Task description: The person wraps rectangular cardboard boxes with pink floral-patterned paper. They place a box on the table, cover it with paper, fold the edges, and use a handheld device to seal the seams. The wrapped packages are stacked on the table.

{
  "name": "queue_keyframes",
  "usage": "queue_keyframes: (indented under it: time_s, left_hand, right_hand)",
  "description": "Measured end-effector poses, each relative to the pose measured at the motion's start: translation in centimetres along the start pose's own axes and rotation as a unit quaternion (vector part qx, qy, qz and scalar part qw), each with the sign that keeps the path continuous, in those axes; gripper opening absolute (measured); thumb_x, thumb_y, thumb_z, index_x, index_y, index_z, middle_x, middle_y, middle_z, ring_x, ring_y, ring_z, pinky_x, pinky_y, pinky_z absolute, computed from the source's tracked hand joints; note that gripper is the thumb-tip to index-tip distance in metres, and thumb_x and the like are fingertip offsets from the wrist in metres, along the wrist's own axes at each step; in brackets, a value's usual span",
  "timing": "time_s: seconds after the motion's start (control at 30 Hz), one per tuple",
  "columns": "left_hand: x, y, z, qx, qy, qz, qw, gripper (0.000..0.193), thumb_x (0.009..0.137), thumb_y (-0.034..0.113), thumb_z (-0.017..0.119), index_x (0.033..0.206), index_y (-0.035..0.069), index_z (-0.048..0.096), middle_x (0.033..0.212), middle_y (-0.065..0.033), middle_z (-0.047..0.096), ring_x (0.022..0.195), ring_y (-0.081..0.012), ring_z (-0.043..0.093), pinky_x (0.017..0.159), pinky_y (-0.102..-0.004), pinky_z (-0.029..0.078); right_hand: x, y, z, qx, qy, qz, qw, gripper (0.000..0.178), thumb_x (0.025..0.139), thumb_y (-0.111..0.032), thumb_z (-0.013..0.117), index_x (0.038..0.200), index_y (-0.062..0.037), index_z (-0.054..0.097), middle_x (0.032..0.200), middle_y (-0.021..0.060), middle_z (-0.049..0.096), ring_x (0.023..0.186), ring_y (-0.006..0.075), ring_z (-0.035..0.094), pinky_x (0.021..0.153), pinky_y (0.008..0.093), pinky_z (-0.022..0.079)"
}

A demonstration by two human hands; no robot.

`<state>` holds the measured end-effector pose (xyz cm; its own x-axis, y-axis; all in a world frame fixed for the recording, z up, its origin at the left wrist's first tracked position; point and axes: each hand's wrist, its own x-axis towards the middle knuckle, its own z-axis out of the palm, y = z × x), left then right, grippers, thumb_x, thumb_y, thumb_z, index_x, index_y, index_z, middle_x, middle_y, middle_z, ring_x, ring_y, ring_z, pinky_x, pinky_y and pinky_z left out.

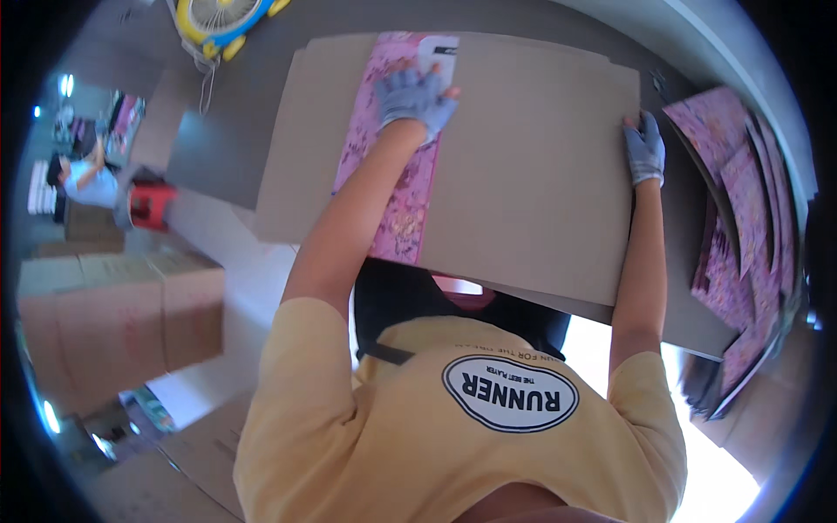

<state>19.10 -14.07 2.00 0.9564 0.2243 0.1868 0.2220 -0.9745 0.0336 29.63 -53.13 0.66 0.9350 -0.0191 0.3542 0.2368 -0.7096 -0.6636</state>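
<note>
Across the table in front of me lie brown cardboard sheets (532, 166), stacked with slightly uneven edges. On top of them, left of the middle, rests a long pink floral-printed panel (405, 222) with a white patch at its far end. My left hand (415, 98), in a grey fingerless glove, presses on the far part of this panel with its fingers spread. My right hand (645, 146), gloved alike, is closed at the right edge of the cardboard sheets, its thumb side over the edge; some of its fingers are hidden.
More pink floral panels (741, 209) lean in an overlapping pile at the right. A yellow and blue fan (222, 19) stands on the dark table (222, 144) at the far left. Large cartons (131, 318) and a red stool (150, 205) are leftward, with another person (90, 179) beyond.
</note>
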Motion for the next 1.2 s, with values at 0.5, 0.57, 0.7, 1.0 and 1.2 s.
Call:
queue_keyframes:
  time_s: [0.5,0.57,0.7,1.0,1.2]
  left_hand:
    - [-1.0,2.1,-1.0,-0.060,0.015,-0.031,0.998,0.054,0.092,0.047,0.036,0.139,0.021,0.043,0.149,-0.0172,0.028,0.138,-0.0412,0.018,0.107,-0.0630,0.008]
    - [-0.9,2.5,-0.8,-0.079,0.011,-0.040,0.996,0.054,0.092,0.046,0.038,0.139,0.019,0.043,0.149,-0.0172,0.028,0.138,-0.0418,0.017,0.107,-0.0629,0.007]
    - [-0.7,2.8,-0.4,-0.145,0.026,-0.033,0.989,0.054,0.091,0.044,0.043,0.136,0.016,0.046,0.148,-0.0167,0.029,0.138,-0.0403,0.017,0.109,-0.0605,0.008]
    - [-0.1,1.8,-1.4,-0.154,-0.048,0.014,0.987,0.057,0.092,0.042,0.043,0.138,0.009,0.043,0.147,-0.0138,0.033,0.139,-0.0383,0.017,0.111,-0.0575,0.004]
    - [-0.2,2.9,-0.5,-0.185,0.067,-0.026,0.980,0.054,0.089,0.036,0.048,0.135,0.008,0.046,0.137,-0.0142,0.042,0.124,-0.0332,0.037,0.105,-0.0549,0.020]
  right_hand:
    - [0.4,0.0,-0.8,-0.239,0.026,-0.034,0.970,0.046,0.088,-0.037,0.059,0.118,-0.0027,0.055,0.098,0.0195,0.067,0.087,0.0310,0.066,0.075,0.0395,0.050]
    - [-0.9,-3.1,-0.3,-0.300,0.043,0.002,0.953,0.043,0.089,-0.040,0.057,0.113,-0.0048,0.057,0.097,0.0210,0.066,0.088,0.0349,0.065,0.075,0.0412,0.050]
    - [-2.3,-4.0,-0.6,-0.406,0.073,-0.116,0.903,0.053,0.083,-0.029,0.064,0.128,-0.0059,0.047,0.131,0.0205,0.050,0.113,0.0315,0.054,0.092,0.0383,0.044]
    - [3.4,-35.5,23.5,-0.031,-0.247,-0.280,0.927,0.046,0.082,-0.034,0.060,0.119,-0.0071,0.056,0.123,0.0166,0.054,0.115,0.0349,0.050,0.097,0.0387,0.041]
    - [7.3,-36.1,35.2,-0.169,-0.190,-0.361,0.897,0.056,0.088,-0.046,0.048,0.128,-0.0071,0.047,0.135,0.0208,0.045,0.125,0.0385,0.041,0.106,0.0400,0.034]
